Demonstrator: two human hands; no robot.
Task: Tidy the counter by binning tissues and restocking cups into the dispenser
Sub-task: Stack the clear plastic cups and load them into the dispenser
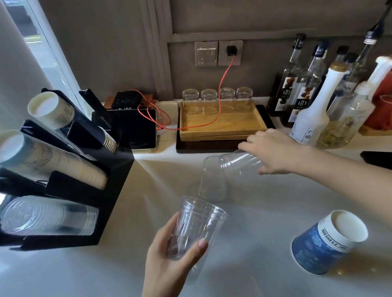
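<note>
Your left hand (170, 256) is clamped around a clear plastic cup (196, 224), thumb on the near side and fingers wrapped behind, holding it tilted with its mouth up and away from you, above the white surface (84, 288). Your right hand (273, 150) reaches forward and is closed over the base end of a second clear cup (238, 165), which lies on its side with the open mouth facing left. Just beside that mouth and below it, a third clear cup (210, 183) stands on the surface; whether the two touch cannot be told from this view. The black cup dispenser (111, 182) stands at your left on the surface, carrying three angled stacks: white paper cups (48, 109) in the top slot, a second paper stack (44, 158) in the middle, and clear plastic cups (49, 216) in the bottom slot. A blue-and-white paper cup (328, 243) sits upside down on the surface at near right, well apart from the dispenser. At the back wall, a wooden tray (221, 123) holds four upturned glasses (217, 97), with a red cable (221, 82) draped across it from the wall socket (230, 51). Syrup bottles (306, 94) are grouped at the far right, near your right hand.
</note>
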